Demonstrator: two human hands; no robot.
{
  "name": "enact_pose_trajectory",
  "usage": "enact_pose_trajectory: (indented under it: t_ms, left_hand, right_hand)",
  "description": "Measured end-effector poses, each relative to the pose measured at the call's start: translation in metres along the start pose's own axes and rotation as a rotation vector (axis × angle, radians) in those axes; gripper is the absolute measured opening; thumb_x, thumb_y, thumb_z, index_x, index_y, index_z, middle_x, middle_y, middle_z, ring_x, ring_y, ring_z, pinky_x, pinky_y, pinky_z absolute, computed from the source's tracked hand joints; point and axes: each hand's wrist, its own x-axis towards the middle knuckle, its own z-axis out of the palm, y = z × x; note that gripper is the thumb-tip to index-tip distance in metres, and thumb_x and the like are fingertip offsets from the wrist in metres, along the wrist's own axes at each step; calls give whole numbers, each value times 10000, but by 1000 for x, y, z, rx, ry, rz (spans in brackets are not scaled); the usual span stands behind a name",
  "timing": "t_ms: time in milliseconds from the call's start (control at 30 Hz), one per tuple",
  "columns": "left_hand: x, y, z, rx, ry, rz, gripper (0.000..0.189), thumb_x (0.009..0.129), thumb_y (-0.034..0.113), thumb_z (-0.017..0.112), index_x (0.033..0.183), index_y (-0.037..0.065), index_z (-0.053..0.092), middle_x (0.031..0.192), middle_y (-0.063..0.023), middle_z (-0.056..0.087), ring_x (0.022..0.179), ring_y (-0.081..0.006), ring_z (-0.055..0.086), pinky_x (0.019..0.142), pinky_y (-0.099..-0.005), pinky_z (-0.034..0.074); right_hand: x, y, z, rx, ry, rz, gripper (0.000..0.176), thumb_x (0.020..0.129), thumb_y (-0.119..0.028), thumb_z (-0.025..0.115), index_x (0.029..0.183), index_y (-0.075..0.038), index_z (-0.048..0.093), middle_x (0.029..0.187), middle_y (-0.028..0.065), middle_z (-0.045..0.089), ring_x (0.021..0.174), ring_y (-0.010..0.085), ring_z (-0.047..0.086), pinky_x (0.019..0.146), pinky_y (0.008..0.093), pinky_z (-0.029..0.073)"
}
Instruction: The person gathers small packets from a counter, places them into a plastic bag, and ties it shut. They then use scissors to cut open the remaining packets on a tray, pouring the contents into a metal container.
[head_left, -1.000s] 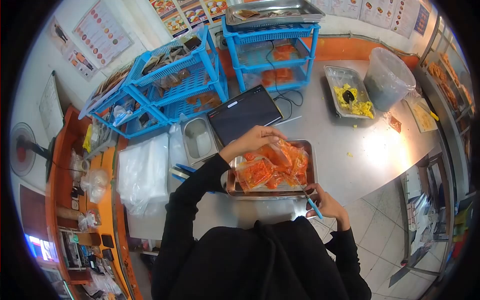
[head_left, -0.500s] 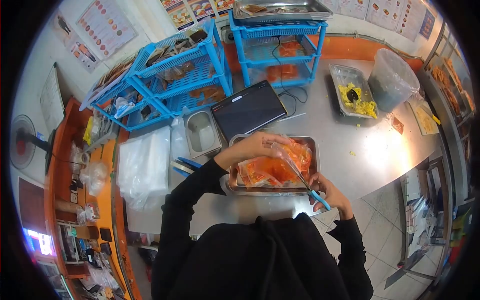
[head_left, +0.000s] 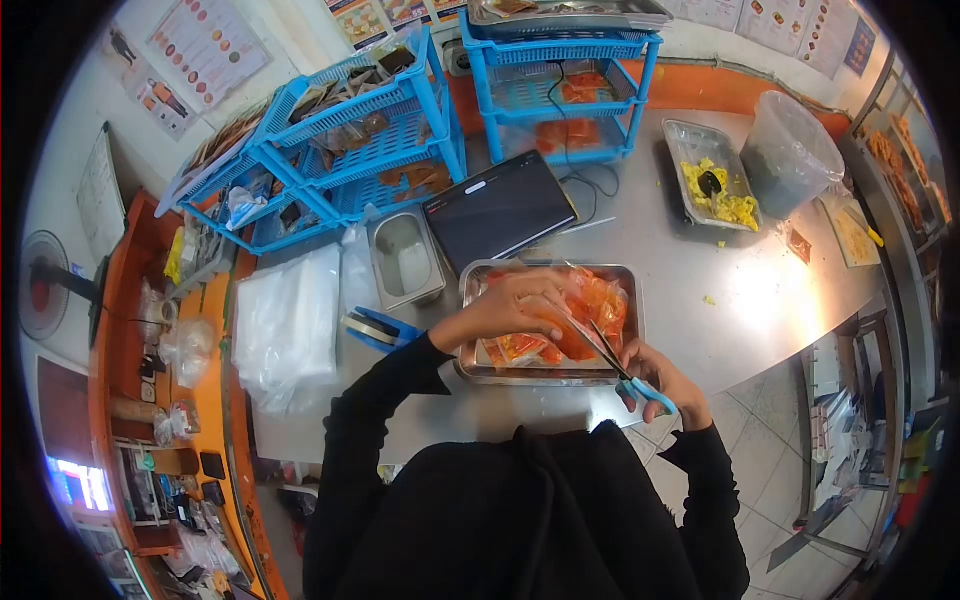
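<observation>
Plastic bag (head_left: 575, 345) is being pinched by the left hand (head_left: 516, 304). Scissors (head_left: 638, 388) are being gripped, blades (head_left: 610, 350) parted, by the right hand (head_left: 672, 374). Ideally, the bag is being kept taut.

Single wide head view, facing forward and down over worktable (head_left: 695, 320)

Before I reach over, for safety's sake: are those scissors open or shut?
Open: the scissors in the right hand show their blades spread apart.

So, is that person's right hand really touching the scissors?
Touching. The head view shows the right hand gripping the scissors by their light-blue handles.
</observation>
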Motion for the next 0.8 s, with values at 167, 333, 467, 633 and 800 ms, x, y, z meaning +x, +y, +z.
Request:
enact_pose_trajectory:
  t_ms: [167,333,467,633,800]
  left_hand:
    - [-6,-7,10,-383,38,-163,97,681,64,625,758,35,574,776,-26,555,719,-90,520,672,-215,407]
    - [-8,3,5,-379,11,-175,89,690,60,617,759,30,569,749,-19,556,716,-79,521,673,-207,414]
    - [-8,14,4,-369,67,-233,85,699,62,608,763,22,568,760,-23,563,724,-70,520,666,-206,420]
    - [-10,11,5,-369,133,-270,101,701,69,609,772,13,562,774,-31,565,728,-72,527,666,-209,425]
    - [-10,11,6,-420,122,-310,126,693,81,622,773,8,558,767,-31,566,717,-70,527,659,-204,425]
  right_hand:
    - [5,-6,-4,-85,-51,-34,630,474,-160,782,910,-100,331,580,25,532,546,99,521,586,207,352]
    - [4,-17,-1,-46,-10,77,636,464,-125,783,910,-98,330,572,19,529,553,99,529,606,216,362]
    - [8,-16,0,-116,-26,87,653,459,-118,783,922,-93,323,611,18,518,571,107,537,674,243,365]
    - [11,-16,1,-139,-53,12,667,463,-149,785,936,-91,319,656,20,511,597,119,541,703,252,364]
    - [12,-14,0,-252,-45,34,665,473,-179,783,936,-93,314,656,17,508,596,126,540,687,260,367]
